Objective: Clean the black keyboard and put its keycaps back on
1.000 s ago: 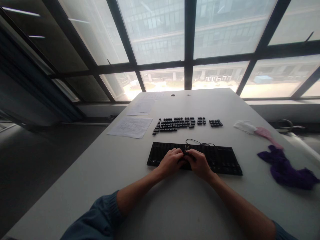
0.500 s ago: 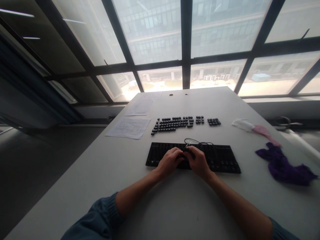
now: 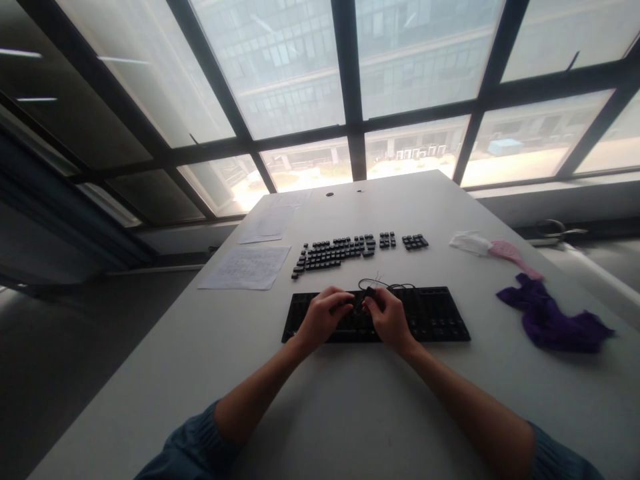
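A black keyboard (image 3: 430, 320) lies on the white table below both hands. My right hand (image 3: 390, 319) is closed over its middle, gripping what looks like a keycap puller (image 3: 370, 292), a small black body with thin wires pointing up and away. My left hand (image 3: 323, 317) is pinched just to the left, above the keys; anything between its fingertips is too dark and small to make out. A narrow gap separates the two hands. Behind the keyboard, loose black keycaps (image 3: 330, 253) are laid out in rows, with a smaller block of keycaps (image 3: 415, 242) at their right.
The keyboard's cable (image 3: 407, 286) loops behind it. Paper sheets (image 3: 245, 268) lie at the left of the table (image 3: 325, 407). A purple cloth (image 3: 565, 327), a pink cloth (image 3: 507, 250) and a white cloth (image 3: 470, 243) rest at the right. Windows stand beyond the far edge.
My hands were together over the keyboard and have drawn apart, the left one moving left. The puller's wires now stand higher above my right hand. The view has shifted slightly.
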A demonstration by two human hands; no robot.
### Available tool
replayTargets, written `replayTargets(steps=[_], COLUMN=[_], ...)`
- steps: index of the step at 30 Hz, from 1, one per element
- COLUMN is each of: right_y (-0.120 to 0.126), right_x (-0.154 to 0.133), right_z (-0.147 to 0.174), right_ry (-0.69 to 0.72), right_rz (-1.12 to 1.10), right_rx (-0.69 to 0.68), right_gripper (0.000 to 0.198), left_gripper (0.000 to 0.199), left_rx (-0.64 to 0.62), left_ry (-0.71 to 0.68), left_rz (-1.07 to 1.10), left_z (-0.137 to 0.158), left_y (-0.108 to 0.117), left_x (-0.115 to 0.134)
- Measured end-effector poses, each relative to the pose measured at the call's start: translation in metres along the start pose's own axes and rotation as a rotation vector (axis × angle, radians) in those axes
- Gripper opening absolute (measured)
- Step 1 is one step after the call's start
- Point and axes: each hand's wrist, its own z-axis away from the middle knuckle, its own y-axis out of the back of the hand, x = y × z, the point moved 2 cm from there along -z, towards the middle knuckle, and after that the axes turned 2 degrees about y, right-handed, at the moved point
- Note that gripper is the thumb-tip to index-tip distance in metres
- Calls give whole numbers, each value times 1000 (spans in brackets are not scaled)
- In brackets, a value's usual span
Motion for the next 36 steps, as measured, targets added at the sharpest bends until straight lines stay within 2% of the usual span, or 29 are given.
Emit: replayTargets(steps=[5, 10, 15, 21, 25, 28, 32, 36], right_y=[-1, -1, -1, -1, -1, -1, 0, 3], right_x=[0, 2, 1, 1, 2, 3, 3, -3], right_z=[-1, -1, -1, -2, -1, -1, -3, -4], right_ry=[3, 12, 22, 26, 33, 20, 4, 37], right_rz=[2, 19, 29, 16, 6, -15, -86, -47], right_rx=[-24, -38, -46, -40, -43, -34, 36, 95], right_gripper=[10, 10, 11, 12, 14, 13, 13, 13], left_gripper=[17, 8, 7, 10, 14, 17, 27, 26], left_rx=[59, 2, 1, -14, -1, 46, 115, 63], left_ry=[73, 69, 117, 132, 128, 132, 134, 73], left_rz=[-137, -399, -473, -489, -477, -471, -453, -340], left_z=[-66, -117, -126, -122, -121, -118, -99, -57], left_y=[14, -1, -19, -23, -19, -10, 5, 6], left_x=[-41, -85, -110, -123, -121, -111, -78, -33])
